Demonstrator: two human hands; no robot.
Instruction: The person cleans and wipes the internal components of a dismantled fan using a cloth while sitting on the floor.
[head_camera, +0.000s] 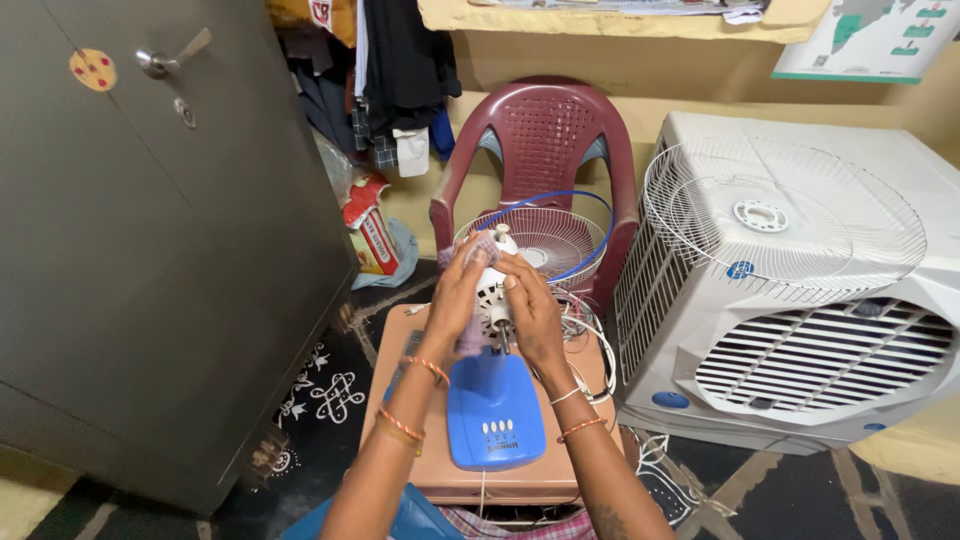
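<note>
Both hands are working on the bare table fan motor standing on its blue base on a small brown bench: left hand is pressing a pinkish cloth on it, right hand is cupping the side. Looks top-heavy, rigid plastic, so I'd be gripping the housing, not the thin shaft. Cramped room, air cooler sitting right beside

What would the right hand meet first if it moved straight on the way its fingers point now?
Most likely the white fan motor: the right hand already rests against it, fingers aimed up-left at it. Depth is unclear.
</note>
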